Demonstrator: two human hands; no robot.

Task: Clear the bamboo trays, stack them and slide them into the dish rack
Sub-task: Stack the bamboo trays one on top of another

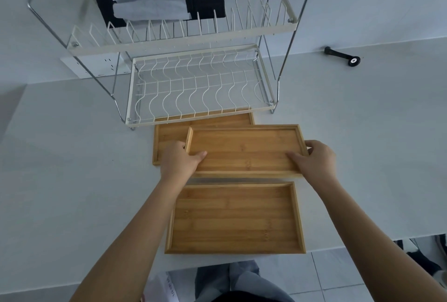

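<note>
While all three trays sit cleared, stacking step in hand: left hand (pixel 180 159) and right hand (pixel 315 158) grasp middle tray (pixel 244 150) by ends, overlapping far tray (pixel 169 130). Next, judged: square edges over one tray, lower flush; near tray (pixel 234 219) unstacked, dish rack (pixel 200 89) shelf free.

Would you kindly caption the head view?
Both hands hold one bamboo tray above two others, before the dish rack.
</note>
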